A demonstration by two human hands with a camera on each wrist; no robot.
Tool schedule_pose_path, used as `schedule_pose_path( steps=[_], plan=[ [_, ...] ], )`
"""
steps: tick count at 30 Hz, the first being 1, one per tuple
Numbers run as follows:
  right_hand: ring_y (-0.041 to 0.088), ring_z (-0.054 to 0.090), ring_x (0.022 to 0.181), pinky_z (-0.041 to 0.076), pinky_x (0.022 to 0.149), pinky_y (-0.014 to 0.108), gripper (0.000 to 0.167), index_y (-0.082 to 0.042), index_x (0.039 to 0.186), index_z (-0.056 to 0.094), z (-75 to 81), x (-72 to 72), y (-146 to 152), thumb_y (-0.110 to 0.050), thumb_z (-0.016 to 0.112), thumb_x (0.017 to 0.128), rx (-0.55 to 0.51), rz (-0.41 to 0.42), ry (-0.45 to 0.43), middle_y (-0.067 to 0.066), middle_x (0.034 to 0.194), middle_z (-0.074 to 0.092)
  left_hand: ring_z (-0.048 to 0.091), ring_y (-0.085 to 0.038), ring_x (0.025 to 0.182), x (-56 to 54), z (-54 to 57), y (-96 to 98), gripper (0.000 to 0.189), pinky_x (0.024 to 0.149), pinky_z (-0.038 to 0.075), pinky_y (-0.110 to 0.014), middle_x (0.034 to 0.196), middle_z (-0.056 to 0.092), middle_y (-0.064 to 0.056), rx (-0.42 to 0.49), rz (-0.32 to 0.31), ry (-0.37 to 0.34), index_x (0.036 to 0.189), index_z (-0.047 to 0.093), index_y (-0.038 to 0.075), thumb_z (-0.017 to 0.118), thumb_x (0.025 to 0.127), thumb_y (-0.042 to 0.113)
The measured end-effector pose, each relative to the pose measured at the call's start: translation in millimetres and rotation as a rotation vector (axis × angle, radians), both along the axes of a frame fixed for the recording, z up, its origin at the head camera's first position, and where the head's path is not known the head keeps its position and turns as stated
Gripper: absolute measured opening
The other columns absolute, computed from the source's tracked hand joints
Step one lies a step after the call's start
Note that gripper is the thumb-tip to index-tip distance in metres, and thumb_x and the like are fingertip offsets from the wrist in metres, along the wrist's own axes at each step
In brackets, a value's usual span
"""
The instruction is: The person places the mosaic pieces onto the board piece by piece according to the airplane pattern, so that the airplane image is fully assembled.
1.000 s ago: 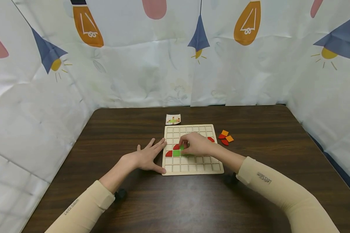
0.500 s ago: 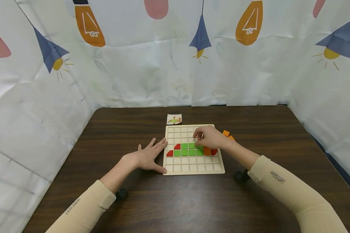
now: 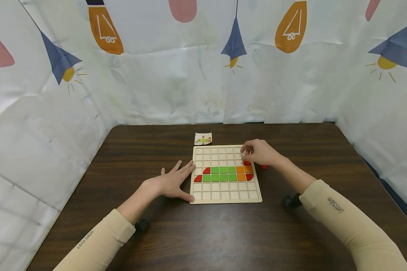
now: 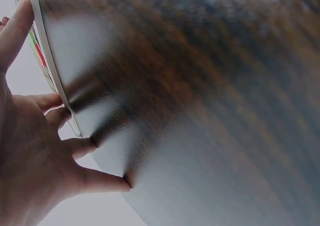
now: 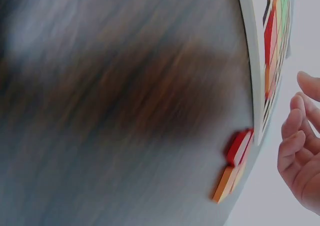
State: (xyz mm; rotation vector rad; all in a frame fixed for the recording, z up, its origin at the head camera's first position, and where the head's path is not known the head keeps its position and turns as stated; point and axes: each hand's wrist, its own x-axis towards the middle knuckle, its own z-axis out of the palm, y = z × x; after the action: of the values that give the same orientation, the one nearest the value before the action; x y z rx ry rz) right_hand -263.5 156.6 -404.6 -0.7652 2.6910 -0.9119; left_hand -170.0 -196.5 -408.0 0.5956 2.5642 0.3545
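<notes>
A pale grid board (image 3: 225,195) lies on the dark table. Across it runs a band of green square tiles (image 3: 223,174), with orange squares (image 3: 241,174) to the right and red quarter-round tiles (image 3: 198,178) at the ends. My left hand (image 3: 167,184) is spread out, thumb and some fingertips against the board's left edge, others touching the table in the left wrist view. Above the board's upper right corner, my right hand (image 3: 262,152) has loosely bent fingers; no piece shows between them. Beneath it, another red tile (image 3: 247,163) sits on the grid.
Loose red (image 5: 239,147) and orange pieces (image 5: 227,181) lie on the table beside the board's right edge, mostly covered by my right hand in the head view. A small pattern card (image 3: 202,139) rests beyond the board. A printed curtain (image 3: 176,82) hangs behind the table.
My right hand has moved right and away from me, from the green tiles to the upper right corner, uncovering the coloured band. My left hand stays at the board's edge.
</notes>
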Motion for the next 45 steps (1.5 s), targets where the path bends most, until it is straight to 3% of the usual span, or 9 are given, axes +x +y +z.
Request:
schedule_pose_path(
  steps=[6, 17, 35, 39, 45],
  plan=[
    [0.02, 0.058, 0.073, 0.049, 0.073, 0.038, 0.02, 0.0, 0.108, 0.072, 0.9, -4.6, 19, -0.011, 0.077, 0.093, -0.003, -0.053, -0.001, 0.002, 0.082, 0.065, -0.003, -0.039, 0.156, -0.6, -0.9, -0.2, 0.118, 0.105, 0.005, -0.084, 0.173, 0.0, -0.004, -0.009, 0.001, 0.003, 0.167, 0.012, 0.016, 0.078, 0.082, 0.063],
    [0.022, 0.055, 0.075, 0.047, 0.066, 0.035, 0.018, 0.001, 0.111, 0.071, -3.4, -14.9, 51, -0.01, 0.071, 0.097, 0.023, -0.13, -0.042, 0.006, 0.088, 0.062, -0.003, -0.039, 0.156, -1.1, -2.2, -0.3, 0.118, 0.104, 0.005, -0.085, 0.173, 0.0, -0.003, -0.012, -0.002, 0.006, 0.167, 0.012, 0.016, 0.078, 0.082, 0.063],
    [0.037, 0.059, 0.109, 0.051, 0.09, 0.053, 0.033, 0.0, 0.123, 0.071, -11.0, -23.8, 73, 0.008, 0.061, 0.093, 0.101, -0.05, -0.118, 0.022, 0.117, 0.065, -0.005, -0.039, 0.156, -0.2, 0.3, -0.7, 0.118, 0.105, 0.003, -0.085, 0.173, -0.001, -0.005, -0.003, -0.006, -0.003, 0.167, 0.011, 0.015, 0.079, 0.083, 0.062],
    [0.037, 0.06, 0.106, 0.051, 0.09, 0.053, 0.03, 0.0, 0.122, 0.072, -9.4, -24.6, 72, 0.006, 0.063, 0.093, 0.11, -0.045, -0.113, 0.021, 0.115, 0.066, -0.006, -0.039, 0.155, 0.5, 1.3, -0.9, 0.118, 0.105, 0.003, -0.084, 0.173, -0.002, -0.005, -0.008, -0.007, -0.004, 0.167, 0.01, 0.015, 0.079, 0.083, 0.061],
    [0.028, 0.057, 0.089, 0.049, 0.076, 0.041, 0.025, 0.002, 0.12, 0.069, -11.4, -25.6, 70, -0.003, 0.068, 0.096, 0.142, -0.073, -0.103, 0.012, 0.1, 0.064, -0.006, -0.038, 0.156, -0.1, 0.9, -0.6, 0.118, 0.105, 0.003, -0.084, 0.173, -0.002, -0.004, -0.007, -0.001, -0.003, 0.167, 0.01, 0.016, 0.078, 0.083, 0.062]
  ],
)
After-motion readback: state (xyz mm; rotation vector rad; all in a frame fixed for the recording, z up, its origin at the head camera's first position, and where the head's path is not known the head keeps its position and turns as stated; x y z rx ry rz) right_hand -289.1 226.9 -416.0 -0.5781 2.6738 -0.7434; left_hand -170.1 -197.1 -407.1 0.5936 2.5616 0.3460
